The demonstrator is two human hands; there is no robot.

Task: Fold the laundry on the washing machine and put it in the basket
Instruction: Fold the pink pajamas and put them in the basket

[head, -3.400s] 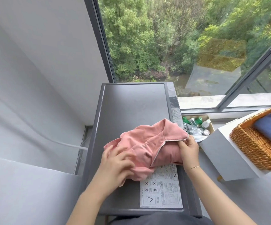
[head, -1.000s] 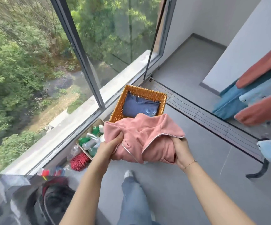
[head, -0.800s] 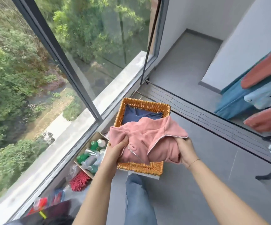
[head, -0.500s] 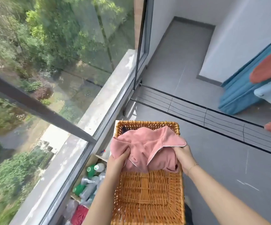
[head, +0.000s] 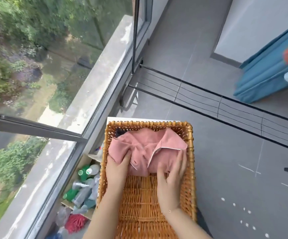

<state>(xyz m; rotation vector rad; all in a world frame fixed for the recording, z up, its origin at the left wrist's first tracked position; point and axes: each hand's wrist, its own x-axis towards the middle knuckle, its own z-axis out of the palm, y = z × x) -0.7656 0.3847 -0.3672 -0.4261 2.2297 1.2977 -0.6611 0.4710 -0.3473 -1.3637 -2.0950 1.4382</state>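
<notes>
Folded pink garment (head: 145, 149) sits at twelve o'clock inside the woven wicker basket (head: 190, 169); left hand (head: 117, 167) grips it, right hand (head: 172, 175) presses flat, fingers spread.

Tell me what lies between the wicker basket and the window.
In the head view, a cardboard box of bottles sits between the wicker basket and the window.

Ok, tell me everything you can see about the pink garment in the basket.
The pink garment is a soft folded bundle with thin white piping along one flap. It lies in the far half of the wicker basket, over something dark that barely shows. The left hand holds its near left edge; the right hand rests on its right side.
</notes>
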